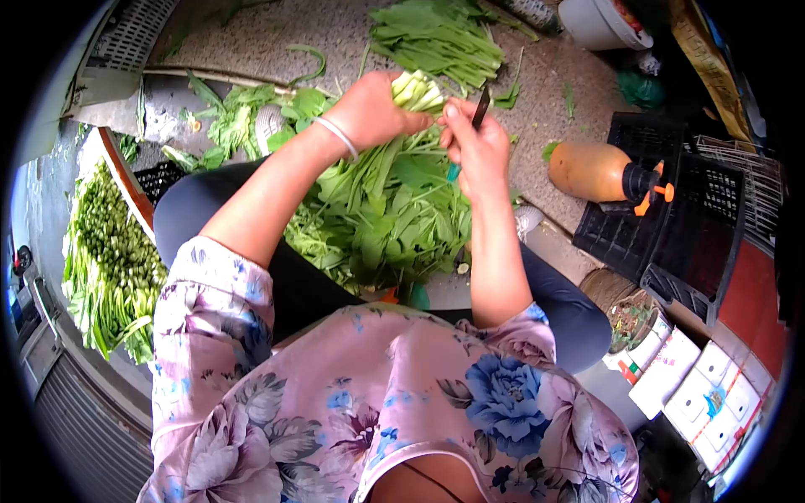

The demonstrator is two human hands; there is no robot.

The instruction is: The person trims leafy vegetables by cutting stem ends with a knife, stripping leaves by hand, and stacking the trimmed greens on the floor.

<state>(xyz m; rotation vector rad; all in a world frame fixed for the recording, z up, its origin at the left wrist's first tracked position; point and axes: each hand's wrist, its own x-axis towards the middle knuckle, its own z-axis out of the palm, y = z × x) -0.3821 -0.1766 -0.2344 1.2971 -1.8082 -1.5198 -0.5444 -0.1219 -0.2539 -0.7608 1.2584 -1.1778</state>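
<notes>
My left hand (369, 113), with a pale bracelet at the wrist, is closed round a bunch of leafy greens (417, 90). The pale stem ends point away from me, and the leaves hang below the hand. Just right of the stems, my right hand (480, 155) grips a small knife (481, 109). Its dark blade sticks up past the fingers, and a bit of teal handle shows under them. Between my knees lies a heap of loose greens (386, 218). Farther out on the ground rests a pile of long-leaved greens (440, 46).
Stacked bundles of greens (117, 251) stand at my left. On the right are an orange spray bottle (591, 170), black plastic crates (696, 210) and white boxes (713, 402). A white bucket (599, 25) is at the far right, and scattered leaves lie on the concrete floor (537, 151).
</notes>
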